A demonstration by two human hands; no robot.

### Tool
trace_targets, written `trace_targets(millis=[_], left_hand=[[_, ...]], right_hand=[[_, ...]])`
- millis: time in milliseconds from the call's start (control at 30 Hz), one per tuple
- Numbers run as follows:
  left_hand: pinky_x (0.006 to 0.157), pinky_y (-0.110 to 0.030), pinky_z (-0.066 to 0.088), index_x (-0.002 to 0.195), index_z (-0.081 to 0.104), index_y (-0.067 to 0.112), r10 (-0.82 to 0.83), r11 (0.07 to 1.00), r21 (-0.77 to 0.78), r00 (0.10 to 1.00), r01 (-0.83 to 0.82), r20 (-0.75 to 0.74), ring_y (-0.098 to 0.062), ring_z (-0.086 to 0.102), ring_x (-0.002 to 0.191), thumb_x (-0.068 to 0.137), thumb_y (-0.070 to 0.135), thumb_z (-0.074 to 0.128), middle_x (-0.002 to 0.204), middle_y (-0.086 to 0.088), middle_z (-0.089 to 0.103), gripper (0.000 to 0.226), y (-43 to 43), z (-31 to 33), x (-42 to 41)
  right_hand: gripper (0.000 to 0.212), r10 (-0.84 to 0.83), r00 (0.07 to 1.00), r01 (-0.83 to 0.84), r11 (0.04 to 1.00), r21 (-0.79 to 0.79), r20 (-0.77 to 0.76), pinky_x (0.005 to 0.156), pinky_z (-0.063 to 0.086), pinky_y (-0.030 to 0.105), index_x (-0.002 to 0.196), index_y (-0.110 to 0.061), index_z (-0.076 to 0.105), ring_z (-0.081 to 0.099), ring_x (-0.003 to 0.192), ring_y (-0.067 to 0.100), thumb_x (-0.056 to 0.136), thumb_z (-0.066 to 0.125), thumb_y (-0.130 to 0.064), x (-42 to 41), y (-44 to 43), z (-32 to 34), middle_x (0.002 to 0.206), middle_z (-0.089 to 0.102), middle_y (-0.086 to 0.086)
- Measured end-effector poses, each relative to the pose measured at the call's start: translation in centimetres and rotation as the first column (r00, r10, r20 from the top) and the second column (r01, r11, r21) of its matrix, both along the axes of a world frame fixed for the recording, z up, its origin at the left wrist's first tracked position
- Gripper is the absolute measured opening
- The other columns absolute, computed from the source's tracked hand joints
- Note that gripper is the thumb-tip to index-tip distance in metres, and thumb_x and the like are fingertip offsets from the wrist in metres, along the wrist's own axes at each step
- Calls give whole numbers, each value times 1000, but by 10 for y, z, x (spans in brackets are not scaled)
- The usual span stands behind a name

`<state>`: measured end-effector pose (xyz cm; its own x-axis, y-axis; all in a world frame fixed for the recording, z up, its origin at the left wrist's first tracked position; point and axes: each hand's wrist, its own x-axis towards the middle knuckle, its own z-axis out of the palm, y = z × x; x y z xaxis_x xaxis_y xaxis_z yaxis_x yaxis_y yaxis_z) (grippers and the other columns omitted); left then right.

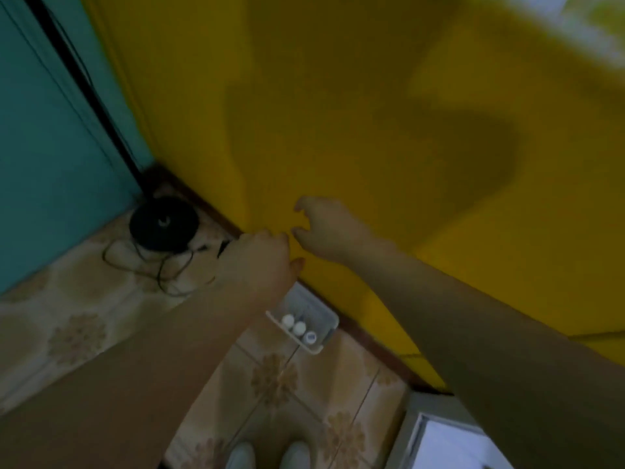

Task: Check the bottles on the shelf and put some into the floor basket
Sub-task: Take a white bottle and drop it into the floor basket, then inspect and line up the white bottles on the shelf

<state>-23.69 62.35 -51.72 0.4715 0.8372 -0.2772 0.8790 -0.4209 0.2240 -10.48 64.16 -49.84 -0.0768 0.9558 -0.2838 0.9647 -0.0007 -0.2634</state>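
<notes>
A white floor basket (324,315) stands against the base of the yellow wall, below my hands. Three bottles with white caps (299,328) stand in its front part. My left hand (258,262) hovers above the basket with its fingers curled under, and its back hides whether it holds anything. Just to its right, my right hand (326,233) reaches toward the wall with loosely curved fingers and nothing between them. No shelf is in view, and the picture is blurred.
A yellow wall (372,113) fills the upper frame and a teal wall (50,147) the left. A black round device (164,225) with tangled cables sits in the floor corner. A white box-like object (443,438) is at bottom right. My white shoes (269,455) stand on patterned tiles.
</notes>
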Motion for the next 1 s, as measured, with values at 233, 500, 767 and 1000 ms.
trace_targets(millis=[233, 500, 767, 1000], left_hand=[[78, -36, 43, 112, 49, 14, 3, 954, 300, 997, -24, 71, -28, 51, 108, 95, 48, 38, 113, -10, 53, 40, -26, 205, -12], [74, -33, 38, 114, 50, 13, -41, 865, 499, 983, -55, 179, -26, 51, 110, 96, 48, 37, 116, -8, 53, 41, -111, 361, -14], [83, -34, 45, 118, 51, 14, -252, 778, 627, 935, 43, 249, -23, 54, 103, 96, 47, 37, 111, -7, 55, 42, -231, 468, 26], [84, -35, 46, 128, 49, 12, -539, 703, 672, 791, 233, 290, -24, 55, 108, 96, 49, 37, 121, -8, 55, 50, -346, 526, 108]], right_hand=[[40, -96, 993, 74, 954, 291, 63, 93, 47, 42, 128, -14, 50, 50, 119, 31, 92, 52, -32, -14, -44, 205, 126, 55, 12], [40, -138, 988, 82, 842, 533, 66, 94, 45, 39, 130, -17, 48, 51, 118, 26, 93, 50, -31, -13, -146, 375, 126, 55, 9], [35, -295, 951, 163, 732, 662, 92, 85, 47, 35, 126, -13, 51, 54, 110, 25, 95, 48, -30, 8, -291, 481, 120, 57, 7], [33, -647, 762, 421, 523, 742, 24, 75, 44, 31, 123, -11, 52, 57, 102, 24, 96, 46, -29, 69, -450, 534, 114, 58, 8]])
